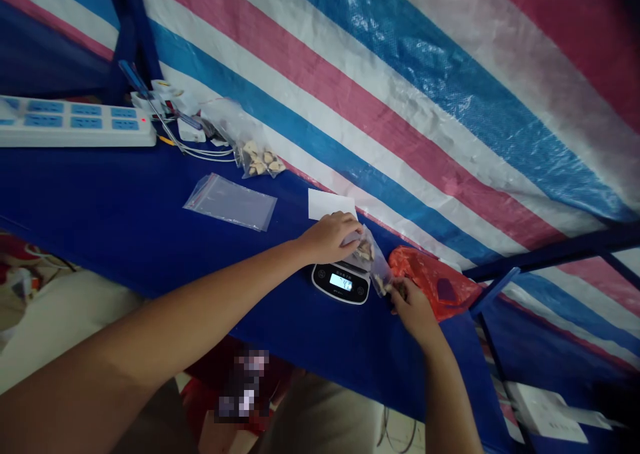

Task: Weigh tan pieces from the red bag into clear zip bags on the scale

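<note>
A black kitchen scale [341, 283] with a lit display stands on the blue tabletop. On its platform lies a clear plastic bag [379, 265] with pale brownish chunks in it, slanting down past the scale's right side. My left hand [333, 239] reaches over the platform, its fingers curled on the bag's upper part. At the bag's lower right end is my right hand [411, 309], fingers closed around a few brownish chunks [400, 289]; their exact kind cannot be made out. Touching or close behind that hand is a red plastic bag [433, 279].
A white paper [327, 205] lies behind the scale. Flat clear zip bags [233, 203] are to the left, with a filled bag of chunks [260, 159] behind them. A power strip [75, 122], cables and a screwdriver [150, 101] occupy the back left. Striped sheeting [350, 107] rises behind.
</note>
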Demonstrator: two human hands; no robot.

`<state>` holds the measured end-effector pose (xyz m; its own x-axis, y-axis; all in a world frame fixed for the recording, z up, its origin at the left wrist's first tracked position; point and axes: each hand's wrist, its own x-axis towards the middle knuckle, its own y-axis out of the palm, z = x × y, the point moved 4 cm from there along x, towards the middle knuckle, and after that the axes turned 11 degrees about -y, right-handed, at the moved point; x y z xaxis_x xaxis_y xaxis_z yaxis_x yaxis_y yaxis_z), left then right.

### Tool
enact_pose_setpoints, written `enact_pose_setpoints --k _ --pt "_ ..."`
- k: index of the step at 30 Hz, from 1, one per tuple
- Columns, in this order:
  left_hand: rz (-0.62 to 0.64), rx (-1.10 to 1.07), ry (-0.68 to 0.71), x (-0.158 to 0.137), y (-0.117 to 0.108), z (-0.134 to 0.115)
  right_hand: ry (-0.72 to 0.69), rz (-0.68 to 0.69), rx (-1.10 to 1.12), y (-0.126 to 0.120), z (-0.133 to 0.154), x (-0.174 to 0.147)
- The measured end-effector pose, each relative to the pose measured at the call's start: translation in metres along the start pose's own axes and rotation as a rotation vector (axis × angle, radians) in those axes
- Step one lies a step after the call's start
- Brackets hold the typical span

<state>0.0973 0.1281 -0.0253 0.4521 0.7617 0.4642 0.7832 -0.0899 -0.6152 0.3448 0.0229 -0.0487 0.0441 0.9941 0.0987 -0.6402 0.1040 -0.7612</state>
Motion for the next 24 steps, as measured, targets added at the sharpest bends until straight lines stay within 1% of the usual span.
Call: enact_pose_setpoints --k 2,6,9,11,15,17,21,24 --pt "0.025 0.016 -0.007 -0.001 0.001 0.000 0.014 -0.017 0.027 0.001 -0.002 0.000" --pt "0.057 0.041 -0.041 -0.001 0.002 0.000 0.099 -0.070 0.202 0.005 -0.010 -0.001" --pt "0.075 0.053 -0.061 -0.001 0.002 0.001 0.116 -0.122 0.256 0.006 -0.015 -0.002" --pt "0.081 0.055 -0.064 -0.001 0.003 0.001 0.132 -0.167 0.294 0.006 -0.016 -0.002" --pt "0.072 0.044 -0.061 -0.001 0.004 0.002 0.198 -0.301 0.458 0.008 -0.015 -0.002" --pt "0.058 0.035 -0.058 -0.001 0.004 0.002 0.201 -0.330 0.506 0.009 -0.010 -0.001" --pt "0.046 0.034 -0.070 0.000 0.002 0.003 0.170 -0.306 0.575 0.011 0.006 0.006" --pt "0.019 0.050 -0.082 0.003 -0.004 0.005 0.130 -0.236 0.603 0.009 0.025 0.018"
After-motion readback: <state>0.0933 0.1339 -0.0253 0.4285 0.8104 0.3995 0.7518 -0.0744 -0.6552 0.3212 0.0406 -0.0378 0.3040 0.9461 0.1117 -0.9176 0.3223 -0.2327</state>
